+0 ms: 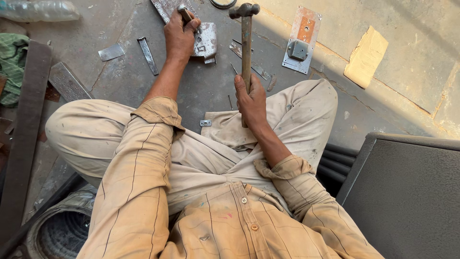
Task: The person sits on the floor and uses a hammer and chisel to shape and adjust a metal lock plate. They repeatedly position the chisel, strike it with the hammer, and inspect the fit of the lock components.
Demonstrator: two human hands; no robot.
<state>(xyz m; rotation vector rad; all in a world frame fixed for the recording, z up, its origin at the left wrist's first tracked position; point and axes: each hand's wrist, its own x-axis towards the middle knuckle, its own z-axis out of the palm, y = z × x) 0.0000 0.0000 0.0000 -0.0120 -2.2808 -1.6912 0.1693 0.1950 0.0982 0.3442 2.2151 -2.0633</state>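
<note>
Cross-legged lap fills lower frame. Right hand (251,98) clenches hammer (246,43) raised at top centre; left hand (179,36) grips punch (185,13) upright on metal plate (206,42), upper centre. Striking step; next blow needs square aim.

A plastic bottle (40,10), green cloth (12,67) and cardboard scrap (366,56) lie on the floor (407,38).
</note>
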